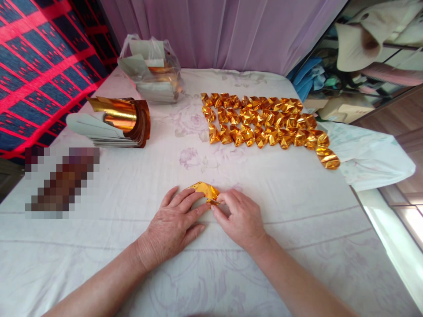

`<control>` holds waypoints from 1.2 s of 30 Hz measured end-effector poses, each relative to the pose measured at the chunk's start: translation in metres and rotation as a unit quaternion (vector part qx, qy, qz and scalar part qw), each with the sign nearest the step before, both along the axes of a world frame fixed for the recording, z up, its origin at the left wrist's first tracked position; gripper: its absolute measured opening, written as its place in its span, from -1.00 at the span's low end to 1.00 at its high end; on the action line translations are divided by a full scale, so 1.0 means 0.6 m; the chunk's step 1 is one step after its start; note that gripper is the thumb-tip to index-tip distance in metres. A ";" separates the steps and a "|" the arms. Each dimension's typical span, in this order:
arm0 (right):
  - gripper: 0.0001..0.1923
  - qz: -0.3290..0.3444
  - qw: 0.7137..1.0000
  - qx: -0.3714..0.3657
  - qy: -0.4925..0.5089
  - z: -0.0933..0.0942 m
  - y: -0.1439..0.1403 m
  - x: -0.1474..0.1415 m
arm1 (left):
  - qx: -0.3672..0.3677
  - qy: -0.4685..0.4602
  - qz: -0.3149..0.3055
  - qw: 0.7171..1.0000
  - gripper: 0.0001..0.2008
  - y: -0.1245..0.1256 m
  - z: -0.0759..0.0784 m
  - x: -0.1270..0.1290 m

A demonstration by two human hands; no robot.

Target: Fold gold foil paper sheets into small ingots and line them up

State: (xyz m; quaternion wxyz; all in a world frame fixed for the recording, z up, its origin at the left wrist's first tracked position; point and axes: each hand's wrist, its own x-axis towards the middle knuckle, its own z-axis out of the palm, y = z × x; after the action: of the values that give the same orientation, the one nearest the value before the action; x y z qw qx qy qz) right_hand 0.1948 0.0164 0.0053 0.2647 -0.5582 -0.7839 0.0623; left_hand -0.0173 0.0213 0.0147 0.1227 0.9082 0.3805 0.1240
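Note:
A partly folded sheet of gold foil paper lies on the cloth in front of me. My left hand rests flat over its left part, fingers stretched out and apart, the fingertips touching the foil. At the sheet's right corner, my right hand pinches the edge between thumb and bent fingers. Both hands cover some of the folds. Farther off to the right, several folded gold foil pieces stand in rows. A stack of foil sheets, gold on one face and pale on the other, sits curled over at the left.
Behind that stack stands a clear plastic bag with more sheets. The patterned tablecloth covers the surface. A white plastic bag hangs past the right edge, near shelves with a pale hat. Pixels blur something at left.

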 end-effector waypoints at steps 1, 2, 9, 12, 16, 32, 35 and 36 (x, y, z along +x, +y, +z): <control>-0.93 0.000 1.000 0.000 0.000 0.001 0.000 0.000 | 0.000 0.000 0.001 1.000 -0.57 0.000 0.000 0.000; -0.93 0.000 1.000 0.000 0.001 0.001 0.000 0.000 | -0.001 0.000 0.002 1.000 -0.58 0.000 0.000 0.000; -0.94 -0.008 1.000 -0.006 -0.009 0.001 -0.002 -0.003 | -0.004 -0.002 0.002 1.000 -0.58 0.002 -0.001 0.000; -0.94 -0.017 1.000 -0.006 -0.017 0.002 -0.002 -0.005 | -0.004 -0.009 0.004 1.000 -0.58 0.002 -0.001 -0.001; -0.93 -0.024 0.999 -0.005 -0.023 0.004 -0.002 -0.007 | -0.004 -0.009 0.003 1.000 -0.59 0.002 -0.001 -0.001; -0.88 -0.050 0.998 0.008 -0.048 0.006 -0.003 -0.014 | -0.020 -0.011 0.012 1.000 -0.60 0.001 0.000 0.001; -0.88 -0.055 0.997 0.009 -0.055 0.008 -0.003 -0.015 | -0.022 -0.011 0.012 1.000 -0.58 0.001 0.001 0.002; -0.88 -0.056 0.997 0.010 -0.057 0.009 -0.003 -0.016 | -0.024 -0.010 0.012 1.000 -0.57 0.001 0.001 0.002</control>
State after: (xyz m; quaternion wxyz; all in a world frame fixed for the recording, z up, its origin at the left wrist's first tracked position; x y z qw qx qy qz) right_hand 0.1852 0.0146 0.0109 0.2285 -0.6007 -0.7660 0.0077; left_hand -0.0162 0.0222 0.0151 0.1465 0.8990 0.3930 0.1259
